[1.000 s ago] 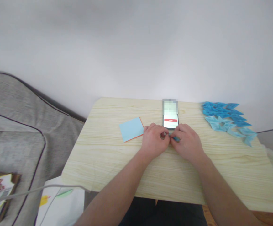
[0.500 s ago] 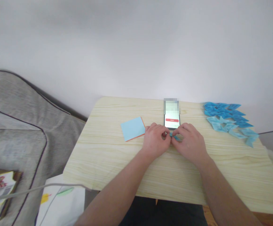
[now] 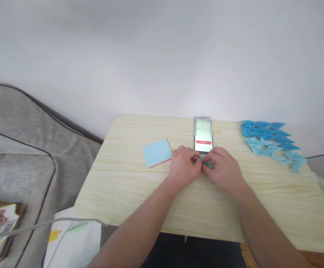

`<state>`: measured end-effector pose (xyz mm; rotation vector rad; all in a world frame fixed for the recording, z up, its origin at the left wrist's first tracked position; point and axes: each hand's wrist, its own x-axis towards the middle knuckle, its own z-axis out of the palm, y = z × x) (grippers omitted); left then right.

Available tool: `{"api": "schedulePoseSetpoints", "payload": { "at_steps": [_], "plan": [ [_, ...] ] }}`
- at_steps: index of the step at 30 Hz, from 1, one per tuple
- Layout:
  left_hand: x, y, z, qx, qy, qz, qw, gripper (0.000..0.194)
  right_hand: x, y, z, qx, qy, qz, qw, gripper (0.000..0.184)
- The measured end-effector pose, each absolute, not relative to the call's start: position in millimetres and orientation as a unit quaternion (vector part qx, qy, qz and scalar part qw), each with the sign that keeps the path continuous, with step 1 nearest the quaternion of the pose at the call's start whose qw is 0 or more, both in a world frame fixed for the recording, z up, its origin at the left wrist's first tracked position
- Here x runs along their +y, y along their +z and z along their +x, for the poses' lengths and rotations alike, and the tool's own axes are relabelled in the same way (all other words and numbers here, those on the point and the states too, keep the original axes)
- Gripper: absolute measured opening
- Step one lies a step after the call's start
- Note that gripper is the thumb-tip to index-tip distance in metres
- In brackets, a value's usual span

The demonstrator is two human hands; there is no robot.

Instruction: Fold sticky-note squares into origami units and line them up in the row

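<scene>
My left hand [image 3: 183, 166] and my right hand [image 3: 223, 169] meet at the middle of the light wooden table [image 3: 128, 186]. Both pinch a small folded piece of blue paper [image 3: 205, 160] between fingertips, close to the tabletop. Most of the paper is hidden by my fingers. Just beyond my hands lies a phone [image 3: 203, 136] with a lit screen. A stack of light blue square paper [image 3: 157, 152] lies left of my left hand.
A pile of several folded blue paper pieces [image 3: 270, 143] sits at the table's far right corner. A grey padded case [image 3: 16, 149] leans at the left. A white cable [image 3: 39, 225] and printed papers [image 3: 75, 242] lie below the table's left edge. A white wall stands behind.
My hands stay together on the blue paper with only slight finger shifts. The view has drifted a little.
</scene>
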<state>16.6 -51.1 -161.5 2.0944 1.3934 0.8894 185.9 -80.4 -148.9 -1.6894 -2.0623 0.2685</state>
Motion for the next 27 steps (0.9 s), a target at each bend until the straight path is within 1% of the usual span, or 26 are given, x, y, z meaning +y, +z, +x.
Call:
{"api": "schedulePoseSetpoints", "payload": {
  "at_steps": [9, 15, 22, 27],
  "plan": [
    [-50.0, -161.7, 16.2, 0.507, 0.328, 0.757, 0.249, 0.009, -79.8, -148.7, 188.3, -0.75, 0.123, -0.611, 0.221, 0.005],
    [-49.4, -161.7, 15.3, 0.505, 0.329, 0.756, 0.256, 0.009, -79.9, -147.4, 188.1, -0.744, 0.123, -0.618, 0.222, 0.005],
    [-48.8, -163.4, 15.4, 0.498, 0.337, 0.756, 0.26, 0.01, -78.0, -148.9, 188.2, -0.745, 0.122, -0.622, 0.206, 0.009],
    [-49.0, -163.3, 15.4, 0.498, 0.331, 0.756, 0.266, 0.01, -77.9, -149.6, 187.4, -0.744, 0.126, -0.624, 0.202, 0.008]
  ]
}}
